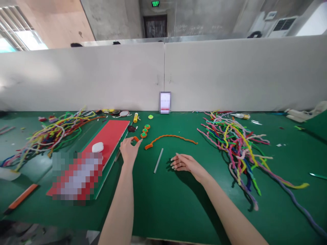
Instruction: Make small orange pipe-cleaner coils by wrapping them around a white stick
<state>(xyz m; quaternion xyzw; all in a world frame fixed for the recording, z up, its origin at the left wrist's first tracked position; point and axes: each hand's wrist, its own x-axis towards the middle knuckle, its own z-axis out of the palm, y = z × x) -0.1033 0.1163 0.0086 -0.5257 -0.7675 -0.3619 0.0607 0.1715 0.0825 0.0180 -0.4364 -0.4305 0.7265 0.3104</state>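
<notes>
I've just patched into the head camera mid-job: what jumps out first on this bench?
Two big tangles of coloured fuzzy craft wires lie on the green table: one pile on the right, another on the far left. Between them a long orange wire lies alone, and the left hand pinches a small orange piece beside a red board. The right hand rests flat on the table near a pale stick.

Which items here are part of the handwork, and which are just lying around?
In use: left hand pinching a small orange piece; orange pipe cleaner; three finished orange-green rounds; right hand resting flat by the grey stick.

Lying about: pipe cleaner piles, glue bottle, orange knife, red board.
</notes>
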